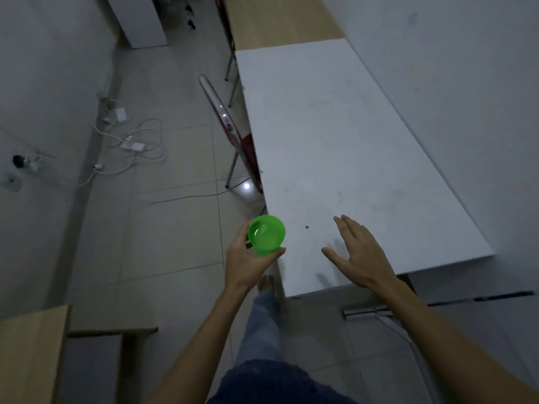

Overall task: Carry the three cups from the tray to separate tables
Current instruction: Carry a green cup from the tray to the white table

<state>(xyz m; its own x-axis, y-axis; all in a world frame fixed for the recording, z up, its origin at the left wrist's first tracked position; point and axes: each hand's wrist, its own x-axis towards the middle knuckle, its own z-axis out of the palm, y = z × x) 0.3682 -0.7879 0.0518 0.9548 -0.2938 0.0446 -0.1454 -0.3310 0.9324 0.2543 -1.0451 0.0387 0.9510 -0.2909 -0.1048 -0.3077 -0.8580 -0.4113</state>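
A green plastic cup (267,234) is upright in my left hand (248,262), which grips it from below and the side, just off the near left edge of the white table (350,141). Its mouth faces up and it looks empty. My right hand (360,255) hovers over the table's near end with fingers spread and nothing in it. No tray and no other cups are in view.
A red folding chair (233,126) leans against the white table's left edge. Cables and adapters (131,144) lie on the tiled floor at left. A wooden table (277,21) stands beyond the white one, another wooden surface (26,354) at bottom left. My leg and bare foot (267,282) are below.
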